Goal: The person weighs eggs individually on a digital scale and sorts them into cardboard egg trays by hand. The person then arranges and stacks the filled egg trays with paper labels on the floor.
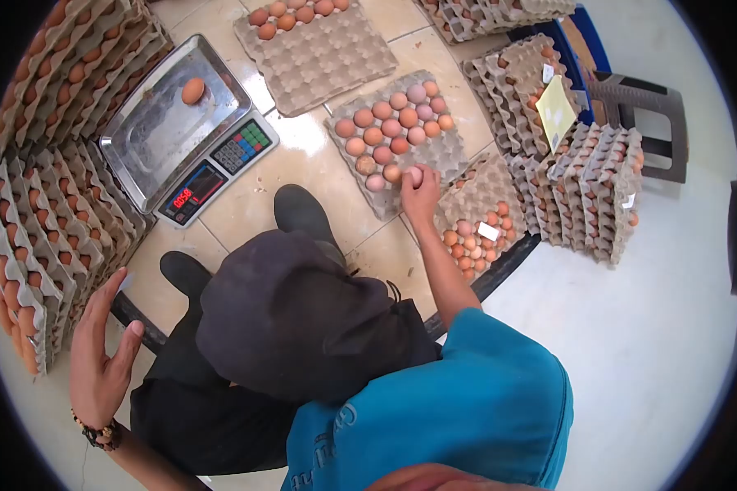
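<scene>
My right hand has its fingers closed around a pale pinkish egg at the near edge of a cardboard egg tray. Several brown and pinkish eggs sit in that tray's cups. On the left, my left hand is raised with fingers stretched and the thumb apart, beside the stacked trays. A small white bit shows by its fingertips; whether it touches them I cannot tell. A single brown egg lies on the metal pan of a digital scale, whose display glows red.
Tall stacks of filled egg trays stand at the left. A partly filled tray lies beyond the scale. More stacks and a tray with a white label are at the right, near a grey plastic handle. My boots rest on the tiles.
</scene>
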Available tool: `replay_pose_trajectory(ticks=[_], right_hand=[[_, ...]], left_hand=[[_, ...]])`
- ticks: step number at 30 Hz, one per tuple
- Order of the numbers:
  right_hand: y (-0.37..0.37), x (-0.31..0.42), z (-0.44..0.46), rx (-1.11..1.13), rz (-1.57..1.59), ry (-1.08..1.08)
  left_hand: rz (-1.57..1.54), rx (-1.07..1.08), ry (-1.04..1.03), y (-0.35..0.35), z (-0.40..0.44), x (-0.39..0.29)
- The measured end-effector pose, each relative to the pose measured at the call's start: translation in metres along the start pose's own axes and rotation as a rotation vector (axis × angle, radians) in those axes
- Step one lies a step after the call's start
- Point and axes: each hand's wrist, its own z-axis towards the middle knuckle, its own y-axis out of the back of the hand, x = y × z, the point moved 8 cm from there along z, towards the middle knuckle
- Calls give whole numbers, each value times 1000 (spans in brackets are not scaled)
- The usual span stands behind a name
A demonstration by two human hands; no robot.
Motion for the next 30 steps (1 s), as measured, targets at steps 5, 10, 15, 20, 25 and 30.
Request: replay_pose_trajectory(ticks=[5,10,15,20,25,30], right_hand=[[-5,46,38,58,-238,10],[-115,135,118,226,87,181],[-242,262,194,229,-110,394],[-306,296,224,428,-257,295],[-299,261,224,592,292,45],[-254,262,168,870,1471,-551]], left_hand=[[-1,-10,26,4,3,6],[4,1,90,5,2,17],[-44,-5,91,9,7,22],[-118,8,133,9,10,27],[-76,0,98,10,7,25],[-60,-45,66,11,-1,17]])
